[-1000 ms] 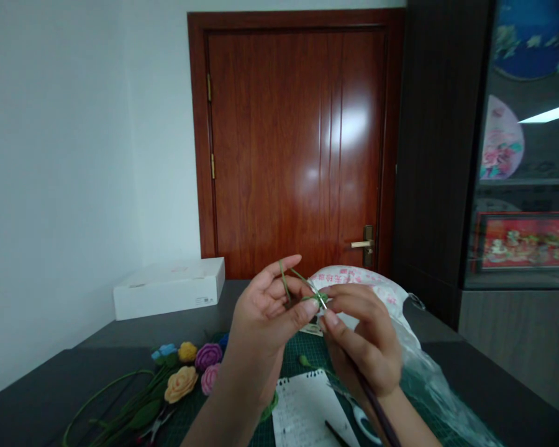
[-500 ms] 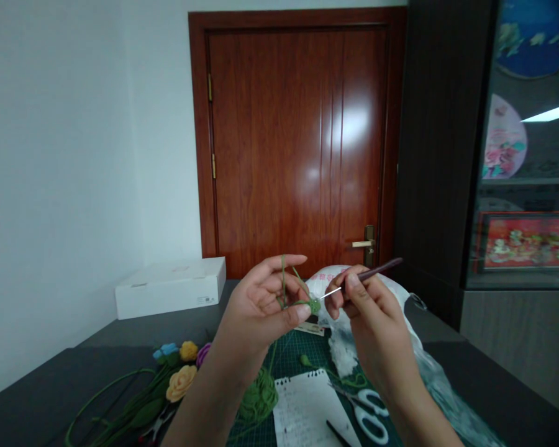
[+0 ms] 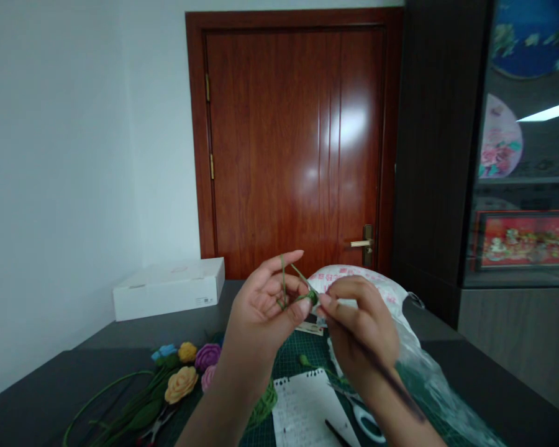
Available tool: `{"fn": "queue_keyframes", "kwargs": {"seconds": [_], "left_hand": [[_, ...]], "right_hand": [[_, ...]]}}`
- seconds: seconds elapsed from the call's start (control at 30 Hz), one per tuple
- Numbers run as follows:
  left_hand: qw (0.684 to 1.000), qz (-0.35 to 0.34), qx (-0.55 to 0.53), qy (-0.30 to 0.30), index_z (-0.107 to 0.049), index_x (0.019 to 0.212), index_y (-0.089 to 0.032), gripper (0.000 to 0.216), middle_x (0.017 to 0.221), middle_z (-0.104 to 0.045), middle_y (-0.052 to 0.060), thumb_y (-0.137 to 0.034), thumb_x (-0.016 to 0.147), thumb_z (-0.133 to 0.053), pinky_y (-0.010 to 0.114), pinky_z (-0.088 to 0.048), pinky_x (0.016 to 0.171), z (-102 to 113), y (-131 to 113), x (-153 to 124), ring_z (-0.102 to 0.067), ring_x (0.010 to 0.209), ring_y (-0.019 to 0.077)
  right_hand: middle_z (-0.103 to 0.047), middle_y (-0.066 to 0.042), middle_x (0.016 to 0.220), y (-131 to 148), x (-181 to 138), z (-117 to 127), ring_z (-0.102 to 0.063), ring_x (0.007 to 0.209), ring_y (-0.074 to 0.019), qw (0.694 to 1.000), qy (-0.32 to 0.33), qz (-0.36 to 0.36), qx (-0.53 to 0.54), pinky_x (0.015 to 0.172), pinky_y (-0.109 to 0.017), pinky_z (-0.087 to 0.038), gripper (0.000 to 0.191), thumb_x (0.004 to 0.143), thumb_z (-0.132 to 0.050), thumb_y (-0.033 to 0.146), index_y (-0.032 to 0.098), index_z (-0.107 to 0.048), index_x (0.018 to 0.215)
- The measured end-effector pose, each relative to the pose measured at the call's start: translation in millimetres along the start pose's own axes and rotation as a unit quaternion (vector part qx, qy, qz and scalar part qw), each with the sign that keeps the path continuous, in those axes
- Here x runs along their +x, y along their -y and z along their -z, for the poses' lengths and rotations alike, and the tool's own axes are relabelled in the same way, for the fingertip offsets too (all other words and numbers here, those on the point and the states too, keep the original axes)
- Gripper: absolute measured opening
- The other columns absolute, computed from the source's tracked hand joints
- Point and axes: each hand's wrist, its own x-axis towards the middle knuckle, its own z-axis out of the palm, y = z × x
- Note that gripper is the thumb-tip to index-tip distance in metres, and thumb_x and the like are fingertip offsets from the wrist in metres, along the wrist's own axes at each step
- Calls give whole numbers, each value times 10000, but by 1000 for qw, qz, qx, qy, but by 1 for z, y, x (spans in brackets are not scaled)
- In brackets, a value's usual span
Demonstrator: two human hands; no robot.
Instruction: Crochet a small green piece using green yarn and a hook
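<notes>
My left hand [image 3: 272, 298] pinches a small green crochet piece [image 3: 313, 297] between thumb and fingers. Green yarn runs up over its raised index finger. Against that piece, from the right, comes my right hand [image 3: 363, 320], closed round a crochet hook [image 3: 386, 372] whose dark handle slants down along the wrist. The hook's metal tip is hidden by the fingers and the green work. Below the hands lies a ball of green yarn [image 3: 264, 403], partly behind my left forearm.
Crocheted flowers [image 3: 181, 385] lie at left by pliers [image 3: 156, 428]. A handwritten notepad [image 3: 307, 403] with a black pen [image 3: 338, 433], scissors [image 3: 368, 422] and a green cutting mat [image 3: 291, 354] are in front. A white plastic bag [image 3: 391, 288] and a white box [image 3: 170, 288] stand behind.
My right hand has moved left to the green piece and turned, so the hook's handle swings from pointing up right to down right. My left hand keeps its hold, almost still.
</notes>
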Motion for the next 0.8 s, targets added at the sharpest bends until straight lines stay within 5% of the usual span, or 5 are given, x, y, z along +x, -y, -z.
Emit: {"fn": "queue_keyframes", "kwargs": {"seconds": [0.13, 0.23, 0.43, 0.63, 0.8], "left_hand": [[988, 107, -104, 44, -666, 1262, -136, 574, 847, -695, 26, -63, 716, -828, 234, -514, 738, -3, 0, -3, -634, 773, 127], [975, 139, -148, 89, -679, 1236, -128, 548, 898, -720, 62, -76, 712, -831, 269, -523, 744, 1, -2, -1, -662, 790, 160], [971, 124, -145, 144, -719, 1162, -151, 450, 824, -704, 54, -110, 725, -816, 299, -506, 731, 11, -5, 4, -658, 751, 184], [985, 95, -80, 122, -743, 1098, -160, 370, 833, -690, 35, -108, 739, -814, 303, -508, 784, 13, -4, 4, -652, 798, 175], [995, 65, -3, 72, -683, 1260, -176, 542, 880, -701, 39, -120, 742, -832, 293, -500, 790, 12, -4, 3, -646, 869, 184]], "right_hand": [[-677, 8, 782, 2, -2, 2, -627, 704, -173, 995, -18, 101, -19, 704, -357, -521, 206, 891, -635, 81, 263, -673, 978], [-627, 3, 738, 6, 0, -7, -644, 701, -189, 991, -53, -15, 125, 669, -358, -544, 63, 952, -614, 205, 256, -650, 946], [-582, 27, 660, 11, 6, -14, -561, 553, -167, 914, -51, -191, 356, 547, -319, -535, 113, 1022, -487, 317, 260, -549, 947], [-519, 28, 654, 9, 9, -8, -514, 577, -150, 885, 5, -266, 381, 546, -279, -484, 209, 1000, -530, 385, 233, -571, 862], [-652, -32, 880, 4, 4, -13, -644, 829, -168, 919, -19, -238, 314, 736, -301, -532, 173, 950, -644, 363, 210, -652, 869]]}}
